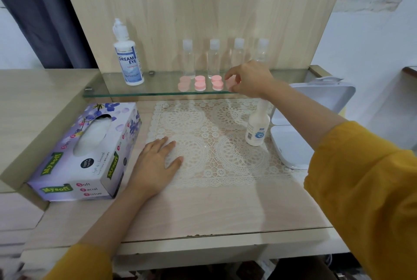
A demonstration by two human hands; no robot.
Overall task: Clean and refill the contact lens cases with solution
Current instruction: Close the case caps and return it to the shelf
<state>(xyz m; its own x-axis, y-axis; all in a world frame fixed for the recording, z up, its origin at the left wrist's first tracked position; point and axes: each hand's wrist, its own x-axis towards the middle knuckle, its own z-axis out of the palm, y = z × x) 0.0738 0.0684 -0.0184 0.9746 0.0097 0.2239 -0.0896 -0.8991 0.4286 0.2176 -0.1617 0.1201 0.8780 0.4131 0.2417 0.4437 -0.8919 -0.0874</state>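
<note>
The right hand (250, 79) is over the clear glass shelf (158, 87), which lies at 12 o'clock of the work place. Its index finger and thumb are curled in a narrow pinch round the rightmost pink plastic contact lens case (230, 82). The finger is on the far side and the thumb on the near side. The picture is soft here, so I cannot tell if the case is lifted off the glass.

This case lies at 9 o'clock from the palm, just at the fingertips. Its two round caps stand one behind the other, so its long axis runs from 12 to 6 o'clock, the same line as the pinch. Three other pink lens cases (200, 83) make a row toward 9 o'clock, near each other but apart. I judge that the free way out is toward 6 o'clock, down to the white lace mat (203, 167), and not sideways.

A small white plastic bottle (257, 128) stands on the mat at 6 o'clock of the pinched case, below the right forearm, so the arm could knock it on the way down.

The left hand (158, 160) lies flat with straight fingers on the 9 o'clock edge of the mat and holds nothing. It is well apart from the shelf, so the right hand is clearly the nearer one.

The tall white solution bottle with blue label (129, 61) stands on the shelf, at 9 o'clock of the row.
</note>
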